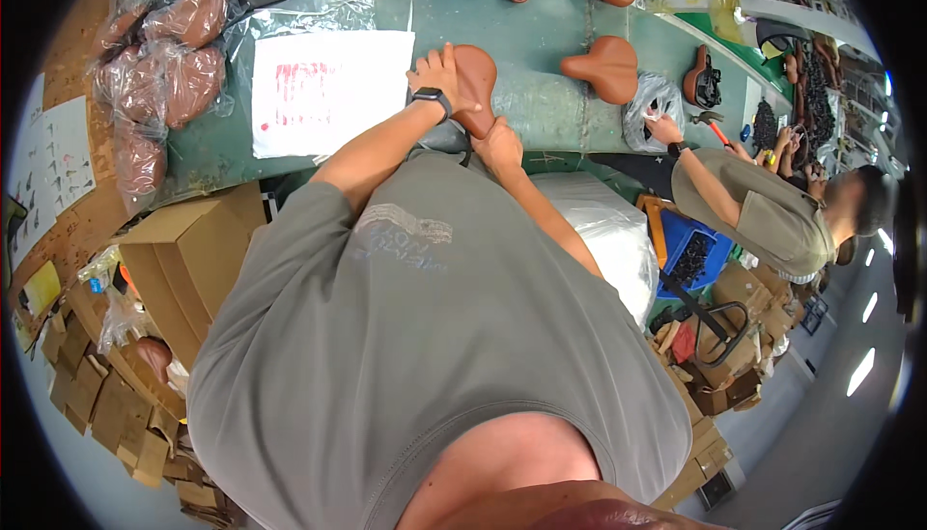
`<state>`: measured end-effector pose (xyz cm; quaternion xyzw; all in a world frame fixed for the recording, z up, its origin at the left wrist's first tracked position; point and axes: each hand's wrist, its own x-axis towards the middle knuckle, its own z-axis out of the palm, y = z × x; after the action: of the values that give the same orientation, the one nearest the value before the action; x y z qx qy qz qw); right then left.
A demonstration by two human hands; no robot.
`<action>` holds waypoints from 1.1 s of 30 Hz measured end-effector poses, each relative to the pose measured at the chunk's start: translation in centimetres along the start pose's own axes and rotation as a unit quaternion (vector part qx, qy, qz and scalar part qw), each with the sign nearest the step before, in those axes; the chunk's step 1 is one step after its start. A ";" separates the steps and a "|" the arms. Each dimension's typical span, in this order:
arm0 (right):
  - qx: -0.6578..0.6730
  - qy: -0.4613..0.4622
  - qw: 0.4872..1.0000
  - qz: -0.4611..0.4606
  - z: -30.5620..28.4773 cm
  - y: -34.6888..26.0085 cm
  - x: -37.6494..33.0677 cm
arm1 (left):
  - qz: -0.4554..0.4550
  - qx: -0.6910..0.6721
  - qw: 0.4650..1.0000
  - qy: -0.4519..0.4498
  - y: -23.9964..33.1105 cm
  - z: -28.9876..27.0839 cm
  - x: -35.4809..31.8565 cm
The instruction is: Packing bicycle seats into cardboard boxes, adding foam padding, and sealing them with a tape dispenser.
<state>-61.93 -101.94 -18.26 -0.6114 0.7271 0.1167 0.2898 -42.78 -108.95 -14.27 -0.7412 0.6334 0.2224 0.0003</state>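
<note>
A brown bicycle saddle (pixel 476 76) lies at the near edge of the green table, its wide end away from me and its nose toward me. My left hand (pixel 437 78) rests against its left side, fingers spread and thumb reaching onto the cover. Around the narrow nose my right hand (pixel 498 147) is closed, with its fingertips partly hidden. Just left of my left hand lies a white printed sheet (pixel 333 96) with red marks. The underside of the saddle is out of sight.
Plastic-wrapped saddles (pixel 193 76) are heaped at the left. Another brown saddle (pixel 606 69) lies to the right, near a clear plastic bag (pixel 649 110) that a co-worker's hand (pixel 664 129) touches. A cardboard box (pixel 188 250) stands left of me; a blue bin (pixel 697 255) sits at right.
</note>
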 end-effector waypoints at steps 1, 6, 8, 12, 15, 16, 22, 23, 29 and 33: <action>-0.009 -0.001 1.000 -0.004 0.1 -0.5 0.1 | -0.007 -0.008 1.000 0.001 -1.0 0.2 0.7; 0.001 0.012 0.999 -0.034 -0.4 -2.4 -0.4 | 0.043 -0.315 0.942 -0.108 -12.3 4.5 9.3; -0.005 0.011 1.000 -0.023 -0.3 -2.3 -0.3 | 0.053 -0.320 0.938 -0.121 -12.1 4.7 9.9; -0.018 0.018 0.999 -0.023 0.3 -2.8 -0.8 | 0.020 -0.340 0.940 -0.037 -11.4 7.2 8.3; -0.010 0.027 1.000 0.003 1.6 -1.7 -0.5 | 0.002 -0.194 0.980 0.044 -5.3 4.8 3.2; -0.007 0.028 0.999 0.019 2.1 -0.6 -0.3 | -0.020 -0.061 0.993 0.104 -3.3 1.8 -1.8; -0.026 0.017 0.999 -0.012 0.4 -3.2 -0.4 | -0.050 -0.201 0.978 -0.034 -6.7 3.3 3.6; -0.020 0.022 1.000 -0.002 0.9 -2.8 -0.5 | -0.053 -0.240 0.967 -0.066 -7.2 2.8 4.7; 0.012 0.038 0.999 0.004 1.5 -2.0 -0.7 | -0.047 -0.280 0.954 -0.097 -9.2 3.7 7.7; 0.000 0.022 0.999 0.023 1.3 -2.4 -0.3 | 0.012 -0.127 0.988 0.083 -5.7 5.1 3.4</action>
<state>-59.28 -101.56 -18.73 -0.5970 0.7471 0.1100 0.2707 -38.77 -109.56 -21.55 -0.7435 0.6066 0.2384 -0.1494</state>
